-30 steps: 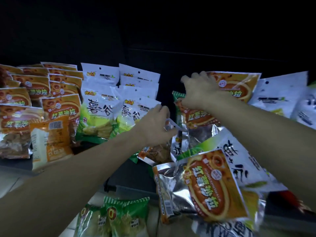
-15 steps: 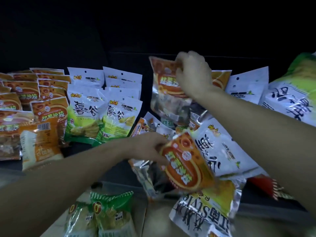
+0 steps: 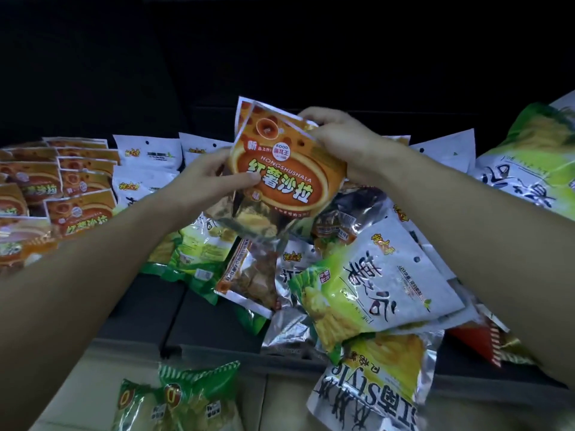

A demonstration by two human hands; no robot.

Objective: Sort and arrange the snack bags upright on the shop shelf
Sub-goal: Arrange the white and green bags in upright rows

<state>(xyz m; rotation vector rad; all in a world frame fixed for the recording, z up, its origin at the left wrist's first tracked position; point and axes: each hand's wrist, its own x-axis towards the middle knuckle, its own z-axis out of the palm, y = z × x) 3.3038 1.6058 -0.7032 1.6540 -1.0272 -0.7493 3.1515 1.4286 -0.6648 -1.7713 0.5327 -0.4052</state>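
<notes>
1. Two orange snack bags are held up together above the shelf, one right behind the other; only the top edge of the rear one shows.
2. Left hand grips the front bag's left edge, thumb on its face and fingers curled behind it.
3. Right hand pinches the bags at their top right corner, its fingers curled over the top edge; the fingertips are hidden behind the bags.
4. Through the clear lower window of the front bag, brownish snack pieces show, though dimly.
5. Upright rows of orange bags stand at the left of the shelf, cut off by the picture's edge; just beside them stand rows of white bags, partly hidden by the left arm.
6. Below the hands lies a loose heap, bags overlapping at all angles: a white and green bag lies tilted on top, and a white bag with large dark lettering hangs over the shelf's front edge.
7. Green striped bags lie below the shelf, cut off at the bottom.
8. Behind the shelf all is dark and nothing can be made out.
</notes>
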